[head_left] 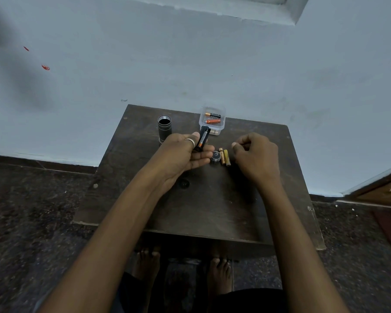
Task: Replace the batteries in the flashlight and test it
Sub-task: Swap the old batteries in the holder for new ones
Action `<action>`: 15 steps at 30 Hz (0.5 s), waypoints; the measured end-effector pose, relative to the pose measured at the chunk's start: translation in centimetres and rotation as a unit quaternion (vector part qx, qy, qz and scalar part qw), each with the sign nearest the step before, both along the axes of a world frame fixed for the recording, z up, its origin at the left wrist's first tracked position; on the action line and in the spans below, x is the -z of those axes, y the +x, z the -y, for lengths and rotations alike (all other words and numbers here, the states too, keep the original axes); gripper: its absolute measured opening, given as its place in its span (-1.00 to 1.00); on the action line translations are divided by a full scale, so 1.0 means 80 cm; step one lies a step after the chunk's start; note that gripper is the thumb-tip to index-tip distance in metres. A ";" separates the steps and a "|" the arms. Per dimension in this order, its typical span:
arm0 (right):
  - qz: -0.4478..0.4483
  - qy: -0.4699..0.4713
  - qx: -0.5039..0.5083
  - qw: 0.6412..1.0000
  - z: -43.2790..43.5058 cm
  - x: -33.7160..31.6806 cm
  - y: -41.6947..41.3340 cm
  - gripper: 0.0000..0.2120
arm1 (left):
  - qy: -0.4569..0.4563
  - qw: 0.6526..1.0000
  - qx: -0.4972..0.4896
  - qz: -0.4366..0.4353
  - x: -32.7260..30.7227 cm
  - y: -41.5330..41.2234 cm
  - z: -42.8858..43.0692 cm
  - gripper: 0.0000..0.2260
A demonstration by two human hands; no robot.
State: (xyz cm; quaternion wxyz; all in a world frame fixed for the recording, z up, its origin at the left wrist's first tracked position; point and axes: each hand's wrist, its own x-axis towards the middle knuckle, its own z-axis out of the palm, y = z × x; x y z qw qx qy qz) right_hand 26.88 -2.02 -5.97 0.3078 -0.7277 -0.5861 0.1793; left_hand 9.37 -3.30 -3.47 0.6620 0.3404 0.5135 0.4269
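My left hand (185, 152) grips a black battery holder (203, 138) with an orange-and-black battery in it, tilted up over the table's middle. My right hand (255, 154) hovers to the right of it, fingers curled, with nothing visible in them. Between the hands lie the round black tail cap (215, 156) and two yellowish batteries (225, 157) side by side. The dark flashlight body (164, 128) stands upright behind my left hand, its open end facing up. A clear plastic container (221, 127) behind the holder has orange-and-black batteries (212, 118) inside.
The small dark wooden table (203, 206) stands against a pale blue wall (190, 64). Its front half is bare wood. My bare feet show under the front edge, on a dark speckled floor (32, 211). A wooden door corner (384, 188) sits at the right.
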 end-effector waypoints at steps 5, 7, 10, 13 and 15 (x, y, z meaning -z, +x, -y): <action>-0.192 0.032 -0.071 0.978 0.003 -0.014 -0.004 -0.85 | 0.003 1.000 0.006 0.009 0.001 -0.001 0.000 -0.70; -0.256 0.007 -0.156 0.954 0.005 -0.017 -0.009 -0.65 | 0.006 1.000 0.010 0.020 0.001 -0.001 0.001 -0.70; -0.225 0.005 -0.215 0.950 0.007 -0.016 -0.022 -0.45 | 0.003 0.999 0.011 0.051 0.001 -0.002 0.000 -0.71; -0.219 0.041 -0.210 0.952 0.006 -0.014 -0.028 -0.46 | 0.010 0.998 0.024 0.049 0.001 -0.002 0.000 -0.70; -0.197 0.055 -0.198 0.959 0.007 -0.014 -0.029 -0.47 | 0.021 0.999 0.023 0.015 0.001 -0.001 0.000 -0.72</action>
